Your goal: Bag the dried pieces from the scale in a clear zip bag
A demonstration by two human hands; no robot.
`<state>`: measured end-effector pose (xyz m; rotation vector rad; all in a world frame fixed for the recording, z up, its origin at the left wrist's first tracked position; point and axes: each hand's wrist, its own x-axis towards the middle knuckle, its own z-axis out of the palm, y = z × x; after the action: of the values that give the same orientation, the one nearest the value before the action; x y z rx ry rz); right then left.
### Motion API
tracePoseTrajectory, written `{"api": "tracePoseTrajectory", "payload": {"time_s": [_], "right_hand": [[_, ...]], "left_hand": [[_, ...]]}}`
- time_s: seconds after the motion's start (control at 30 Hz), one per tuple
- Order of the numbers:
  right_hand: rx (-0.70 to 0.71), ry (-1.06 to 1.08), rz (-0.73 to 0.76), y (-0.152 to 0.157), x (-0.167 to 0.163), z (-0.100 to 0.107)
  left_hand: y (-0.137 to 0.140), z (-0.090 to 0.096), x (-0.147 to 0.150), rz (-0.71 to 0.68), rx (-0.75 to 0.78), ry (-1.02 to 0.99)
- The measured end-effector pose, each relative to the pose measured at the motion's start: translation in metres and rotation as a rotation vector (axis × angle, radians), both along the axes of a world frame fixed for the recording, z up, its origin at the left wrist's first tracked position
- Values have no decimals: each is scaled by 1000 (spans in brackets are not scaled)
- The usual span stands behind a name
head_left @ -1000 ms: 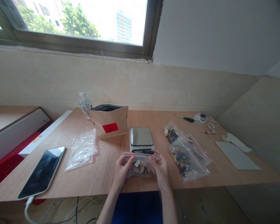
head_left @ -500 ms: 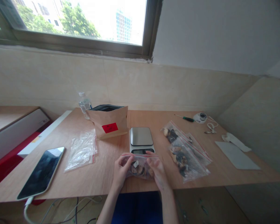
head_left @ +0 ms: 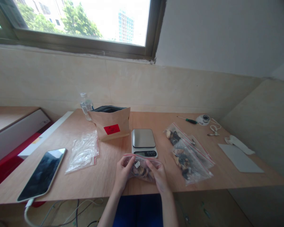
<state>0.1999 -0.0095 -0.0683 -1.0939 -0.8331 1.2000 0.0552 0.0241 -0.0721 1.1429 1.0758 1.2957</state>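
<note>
A clear zip bag (head_left: 142, 173) with a red seal strip and brown, dried-looking pieces inside is held at the table's front edge. My left hand (head_left: 123, 170) grips its left end, thumb near the strip. On the other end, my right hand (head_left: 158, 172) pinches the bag just below the strip, fingers behind it. A small white paper piece shows in the bag. Directly beyond stands a digital kitchen scale (head_left: 144, 138) with a bare steel plate; its display is partly visible. To the right lie several filled zip bags (head_left: 184, 157), overlapping.
Left of the scale stands an open kraft pouch (head_left: 113, 124) with a red label, a plastic bottle (head_left: 85, 105) behind it. Flat clear bags (head_left: 82, 153) and a phone (head_left: 42, 175) on a cable lie left. A screwdriver (head_left: 190, 120), small camera (head_left: 203, 119) and white sheet (head_left: 240, 158) lie right.
My right hand has slid left along the bag's strip, its thumb now closer to the middle. My left hand stays nearly in place.
</note>
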Motion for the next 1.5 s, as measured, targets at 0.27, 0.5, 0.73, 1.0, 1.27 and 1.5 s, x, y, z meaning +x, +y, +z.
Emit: {"api": "tracePoseTrajectory", "payload": {"time_s": [0.27,0.5,0.73,1.0,1.27,1.5], "right_hand": [[14,-85,-180,3,-7,0],[48,-187,-114,1,-8,6],[68,-224,-126,0,-13,10],[68,-267,-196,2,-19,8],[83,-247,-174,4,-19,9],[85,-268,-152,3,-18,11]], "left_hand": [[1,1,-1,-31,8,9],[1,5,-3,-90,25,63],[0,6,-3,-106,45,104],[-2,5,-1,-93,57,123],[0,4,-1,-85,66,109],[1,1,-2,-99,120,133]]}}
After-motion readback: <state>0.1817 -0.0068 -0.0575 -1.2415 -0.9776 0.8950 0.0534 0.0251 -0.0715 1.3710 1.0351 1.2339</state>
